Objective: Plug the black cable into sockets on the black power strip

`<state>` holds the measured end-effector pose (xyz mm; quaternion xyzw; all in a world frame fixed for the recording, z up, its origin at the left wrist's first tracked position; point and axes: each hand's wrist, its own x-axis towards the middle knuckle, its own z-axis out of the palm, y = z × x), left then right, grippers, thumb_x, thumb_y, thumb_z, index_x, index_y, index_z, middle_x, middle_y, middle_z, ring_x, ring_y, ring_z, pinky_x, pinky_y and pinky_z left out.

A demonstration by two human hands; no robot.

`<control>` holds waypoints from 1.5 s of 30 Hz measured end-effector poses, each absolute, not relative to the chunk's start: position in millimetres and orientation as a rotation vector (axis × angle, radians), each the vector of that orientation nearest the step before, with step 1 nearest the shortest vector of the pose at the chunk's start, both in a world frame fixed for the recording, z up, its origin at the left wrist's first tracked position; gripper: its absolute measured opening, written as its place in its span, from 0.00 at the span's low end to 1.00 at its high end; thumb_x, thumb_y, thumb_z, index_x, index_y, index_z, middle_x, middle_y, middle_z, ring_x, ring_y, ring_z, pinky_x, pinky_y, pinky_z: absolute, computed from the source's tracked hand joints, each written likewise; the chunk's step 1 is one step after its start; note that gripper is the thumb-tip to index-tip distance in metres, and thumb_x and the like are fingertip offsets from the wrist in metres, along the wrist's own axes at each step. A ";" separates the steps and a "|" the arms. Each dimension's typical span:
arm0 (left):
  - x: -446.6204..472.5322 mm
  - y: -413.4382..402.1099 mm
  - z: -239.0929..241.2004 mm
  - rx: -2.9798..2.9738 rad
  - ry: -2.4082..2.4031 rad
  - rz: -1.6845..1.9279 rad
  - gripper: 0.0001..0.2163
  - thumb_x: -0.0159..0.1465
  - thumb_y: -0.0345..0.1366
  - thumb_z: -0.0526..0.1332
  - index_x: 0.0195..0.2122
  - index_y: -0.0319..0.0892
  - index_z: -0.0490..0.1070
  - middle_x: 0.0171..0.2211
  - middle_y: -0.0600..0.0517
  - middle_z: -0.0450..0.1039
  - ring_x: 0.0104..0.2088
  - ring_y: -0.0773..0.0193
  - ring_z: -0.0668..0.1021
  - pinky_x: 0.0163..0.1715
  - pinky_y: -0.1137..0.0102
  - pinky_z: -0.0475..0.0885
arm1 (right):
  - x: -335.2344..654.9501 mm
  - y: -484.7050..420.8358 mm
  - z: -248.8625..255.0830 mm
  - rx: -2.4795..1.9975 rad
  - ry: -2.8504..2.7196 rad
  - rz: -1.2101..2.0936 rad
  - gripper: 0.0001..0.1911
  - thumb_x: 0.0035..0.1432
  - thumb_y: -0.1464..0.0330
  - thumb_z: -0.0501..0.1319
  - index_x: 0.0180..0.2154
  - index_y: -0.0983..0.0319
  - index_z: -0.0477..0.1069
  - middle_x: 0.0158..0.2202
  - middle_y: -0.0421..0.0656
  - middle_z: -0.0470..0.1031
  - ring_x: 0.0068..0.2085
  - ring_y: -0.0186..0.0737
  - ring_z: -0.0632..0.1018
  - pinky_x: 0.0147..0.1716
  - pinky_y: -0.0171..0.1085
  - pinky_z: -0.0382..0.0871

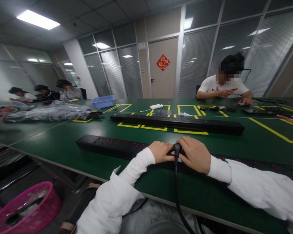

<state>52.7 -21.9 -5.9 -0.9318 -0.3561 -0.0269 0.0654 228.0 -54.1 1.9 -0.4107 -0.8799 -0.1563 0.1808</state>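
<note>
A long black power strip (122,147) with a row of sockets and small red marks lies along the near side of the green table. At its middle, a black power plug (177,149) sits over the sockets, its thick cord (176,185) hanging down over the table's edge. My left hand (162,151) closes on the plug from the left, and my right hand (194,154) wraps it from the right and above. Whether the prongs are inside a socket is hidden by my fingers.
Beyond lies a second long power strip (178,122). A blue basket (103,101) and plastic-wrapped items (48,112) are at the back left. A pink basket (26,208) stands low at left. Across the table (63,143), a person (226,81) handles something small.
</note>
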 end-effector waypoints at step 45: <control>79.3 -42.0 -18.7 -2.754 -0.914 -0.289 0.30 0.55 0.58 0.42 0.46 0.37 0.56 0.36 0.45 0.64 0.37 0.55 0.69 0.36 0.63 0.62 | 268.8 -53.5 18.0 -1.174 -2.751 -0.379 0.14 0.58 0.61 0.44 0.32 0.64 0.62 0.29 0.45 0.64 0.32 0.39 0.64 0.33 0.36 0.57</control>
